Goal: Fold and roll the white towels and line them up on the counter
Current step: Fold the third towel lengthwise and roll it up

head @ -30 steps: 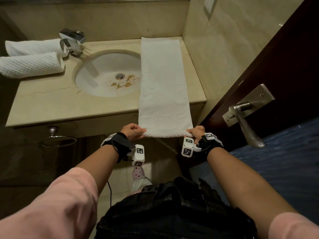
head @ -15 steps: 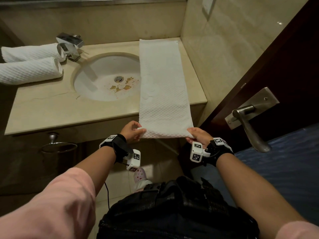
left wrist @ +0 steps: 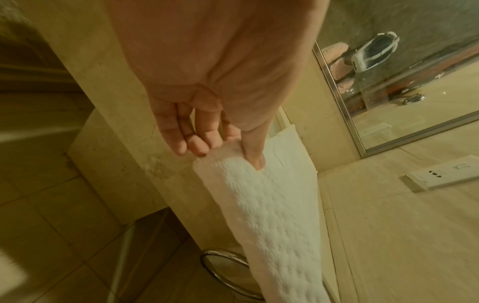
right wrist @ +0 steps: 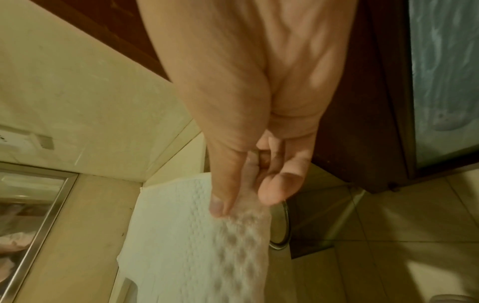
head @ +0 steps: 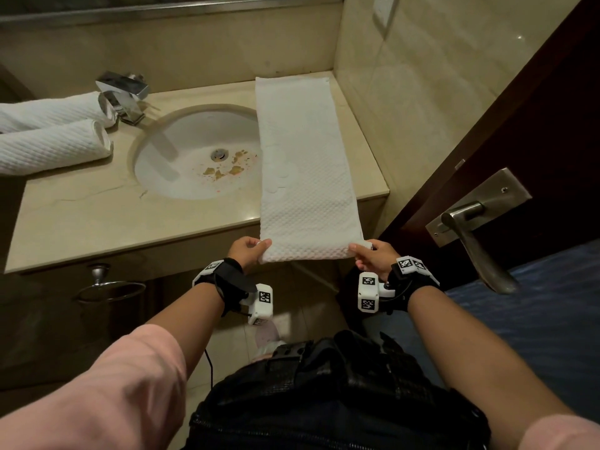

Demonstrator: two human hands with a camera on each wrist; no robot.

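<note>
A long white towel point(head: 305, 164), folded into a narrow strip, lies along the right side of the beige counter point(head: 81, 209) and hangs past its front edge. My left hand point(head: 248, 251) pinches its near left corner, thumb on top of the towel point(left wrist: 272, 205). My right hand point(head: 373, 256) pinches the near right corner of the towel point(right wrist: 197, 235) between thumb and fingers. The near end is held up level in front of the counter. Two rolled white towels point(head: 55, 147) point(head: 52, 112) lie side by side at the counter's far left.
A round white sink point(head: 194, 157) with brown stains near its drain is set in the middle of the counter, a chrome faucet point(head: 125, 94) behind it. A dark door with a metal lever handle point(head: 477, 235) stands close on the right. A chrome ring point(head: 110, 287) hangs below the counter.
Both hands have kept their pinch on the towel's near corners and shifted slightly. The near edge now curls under a little.
</note>
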